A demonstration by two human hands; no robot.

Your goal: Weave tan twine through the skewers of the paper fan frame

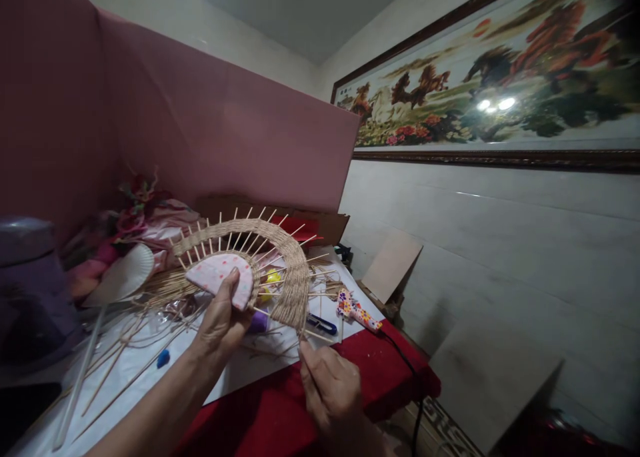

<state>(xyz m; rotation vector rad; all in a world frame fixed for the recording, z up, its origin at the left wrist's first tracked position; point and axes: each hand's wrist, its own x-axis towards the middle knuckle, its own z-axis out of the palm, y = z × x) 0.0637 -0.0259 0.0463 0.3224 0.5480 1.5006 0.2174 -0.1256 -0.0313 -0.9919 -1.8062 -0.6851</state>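
My left hand point(223, 320) grips a half-round fan frame by its pink dotted, cloth-covered centre point(220, 277), thumb on top. Thin sticks radiate from that centre, and a band of woven twine point(293, 270) runs through them in an arc, with the stick tips poking out beyond it. At the lower right end of the band, my right hand point(330, 380) is closed, fingertips pinched at the twine's edge by the last stick. Whatever strand lies between those fingers is too small to make out clearly.
A flower-patterned glue gun point(355, 309) with a black cord lies on the red tablecloth point(370, 364)'s white sheet. Near it are a blue cutter point(321, 324), a purple spool point(259, 322) and a blue pompom point(163, 358). Loose sticks point(117, 364) and a white paper fan point(125, 274) lie left.
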